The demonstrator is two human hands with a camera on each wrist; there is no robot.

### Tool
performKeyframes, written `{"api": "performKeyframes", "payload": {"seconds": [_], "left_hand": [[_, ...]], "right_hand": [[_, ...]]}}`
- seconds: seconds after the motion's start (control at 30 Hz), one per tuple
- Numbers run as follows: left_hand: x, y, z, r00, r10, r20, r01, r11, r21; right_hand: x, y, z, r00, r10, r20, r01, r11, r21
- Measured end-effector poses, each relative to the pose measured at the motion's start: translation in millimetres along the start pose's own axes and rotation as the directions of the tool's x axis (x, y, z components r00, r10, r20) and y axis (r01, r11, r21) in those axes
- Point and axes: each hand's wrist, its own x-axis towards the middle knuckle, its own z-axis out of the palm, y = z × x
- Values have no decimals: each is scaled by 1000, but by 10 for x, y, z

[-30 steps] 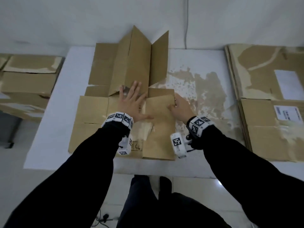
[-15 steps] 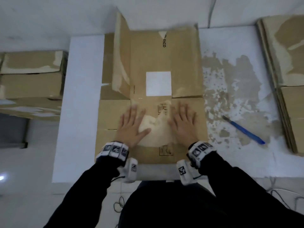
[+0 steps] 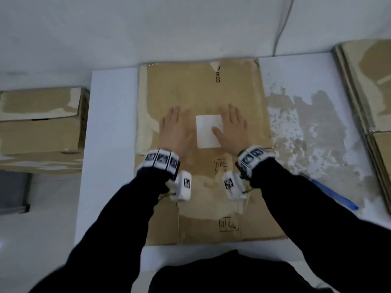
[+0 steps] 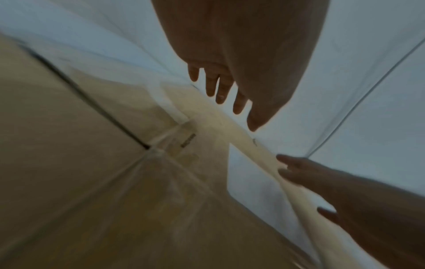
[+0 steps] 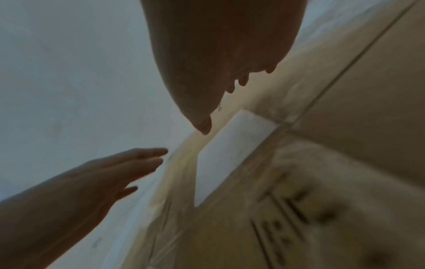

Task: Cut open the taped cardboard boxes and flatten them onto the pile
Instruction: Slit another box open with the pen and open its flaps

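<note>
A flattened cardboard box (image 3: 203, 92) lies on the white table (image 3: 110, 127), its far edge close to the wall; both hands are spread flat on its upper panel, fingers straight and pointing away from the person, holding nothing. The left hand (image 3: 174, 132) presses the brown card just left of a white square label (image 3: 208, 131); the right hand (image 3: 231, 127) lies at the label's right edge, its thumb resting on the label. Shiny tape runs along the box's left side, and printed handling marks show on the nearer panel (too blurred to read). In the left wrist view the left hand (image 4: 232, 60) has its fingers extended above the card; the right wrist view shows the right hand (image 5: 207, 63) likewise, with the other hand alongside. A blue pen (image 3: 336, 196) lies on the table right of the box, partly behind the right sleeve; a pile of flat cardboard (image 3: 368, 85) sits at the table's right edge; closed boxes (image 3: 40, 123) stand stacked left of the table.
</note>
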Motion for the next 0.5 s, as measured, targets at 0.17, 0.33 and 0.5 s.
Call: {"api": "performKeyframes", "payload": {"seconds": [0.17, 0.33, 0.5], "left_hand": [[365, -76, 383, 974, -54, 218, 19, 987, 159], [333, -67, 337, 976, -53, 209, 29, 993, 114], [-101, -277, 168, 891, -421, 168, 434, 900, -47]], "right_hand": [[283, -60, 244, 978, 3, 210, 43, 976, -213], [331, -73, 180, 965, 32, 260, 17, 983, -183], [3, 354, -10, 976, 87, 200, -78, 995, -54]]}}
